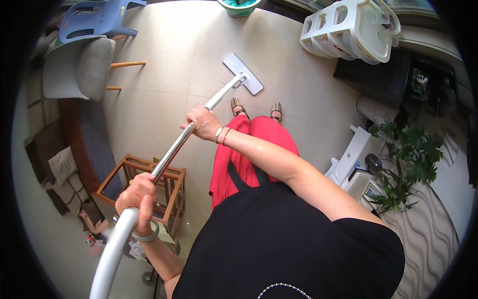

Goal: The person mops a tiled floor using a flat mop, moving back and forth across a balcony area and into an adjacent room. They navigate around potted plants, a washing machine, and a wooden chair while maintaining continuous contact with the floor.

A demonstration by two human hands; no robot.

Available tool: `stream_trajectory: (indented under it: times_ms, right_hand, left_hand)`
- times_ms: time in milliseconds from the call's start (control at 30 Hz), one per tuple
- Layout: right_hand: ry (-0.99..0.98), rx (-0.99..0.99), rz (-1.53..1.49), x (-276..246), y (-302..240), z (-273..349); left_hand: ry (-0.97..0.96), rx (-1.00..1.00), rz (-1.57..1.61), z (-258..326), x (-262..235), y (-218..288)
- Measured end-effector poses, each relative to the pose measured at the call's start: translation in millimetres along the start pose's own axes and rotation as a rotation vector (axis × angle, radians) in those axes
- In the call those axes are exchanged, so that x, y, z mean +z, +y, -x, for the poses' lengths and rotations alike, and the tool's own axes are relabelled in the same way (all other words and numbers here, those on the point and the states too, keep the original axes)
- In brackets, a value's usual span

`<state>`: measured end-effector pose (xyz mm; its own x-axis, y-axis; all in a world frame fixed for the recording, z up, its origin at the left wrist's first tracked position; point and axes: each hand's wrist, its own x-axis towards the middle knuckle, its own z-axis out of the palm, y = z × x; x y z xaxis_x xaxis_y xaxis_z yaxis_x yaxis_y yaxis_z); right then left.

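A flat mop (173, 148) runs slantwise from the lower left up to the middle, its long handle part white, part shiny metal. My left hand (137, 202) is wrapped round the upper part of the handle, just below its thick white curved end. Farther down the pole, my right hand (203, 122) closes around the metal near a white joint. The mop's white rectangular head (242, 74) lies flat on the tiled floor (164, 65), a short way in front of my feet. Some small bits of debris show on the tiles beside it.
At the left stand a grey chair (79, 67), a blue plastic chair (99, 22) and a wooden rack (172, 192). A green pot (239, 7) is at the far edge. On the right are a white storage unit (343, 30), a black cabinet (376, 74) and a leafy plant (411, 154).
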<state>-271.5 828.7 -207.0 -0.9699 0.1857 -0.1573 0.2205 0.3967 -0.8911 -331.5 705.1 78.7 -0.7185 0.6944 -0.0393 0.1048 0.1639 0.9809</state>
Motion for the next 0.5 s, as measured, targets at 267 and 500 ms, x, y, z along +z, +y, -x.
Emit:
stream_trajectory:
  times_ms: [267, 500]
  right_hand:
    - [-0.211, 0.024, 0.06, -59, 6, 24]
    - [0.124, 0.088, 0.209, -147, 109, 125]
  left_hand:
    - [0.019, 0.115, 0.131, 4, 44, -15]
    - [-0.167, 0.177, 0.295, -22, 177, -36]
